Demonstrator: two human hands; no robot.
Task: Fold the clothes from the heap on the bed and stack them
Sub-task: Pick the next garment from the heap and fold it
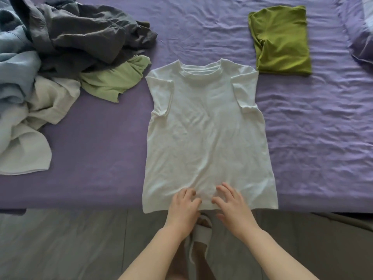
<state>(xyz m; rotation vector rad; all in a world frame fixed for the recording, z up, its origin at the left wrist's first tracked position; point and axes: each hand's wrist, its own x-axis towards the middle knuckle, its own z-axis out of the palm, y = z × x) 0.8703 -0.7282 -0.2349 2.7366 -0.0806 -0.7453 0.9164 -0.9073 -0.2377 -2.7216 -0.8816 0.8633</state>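
Note:
A white T-shirt (pixel 205 134) lies flat on the purple bed sheet (pixel 105 150), collar away from me, both short sleeves folded inward onto its body. My left hand (pixel 184 207) and my right hand (pixel 232 203) rest side by side on the shirt's bottom hem at the bed's near edge, fingers spread and slightly bent, pressing the cloth. Left of the shirt is the heap (pixel 50 63) of unfolded clothes: dark grey, light blue, pale cream and light green pieces. A folded olive-green garment (pixel 282 41) lies at the back right.
The bed's near edge runs across the view just below my hands; grey floor (pixel 80 243) lies beneath it. My foot in a grey slipper (pixel 199 239) stands on the floor. A purple pillow (pixel 363 33) sits at the far right.

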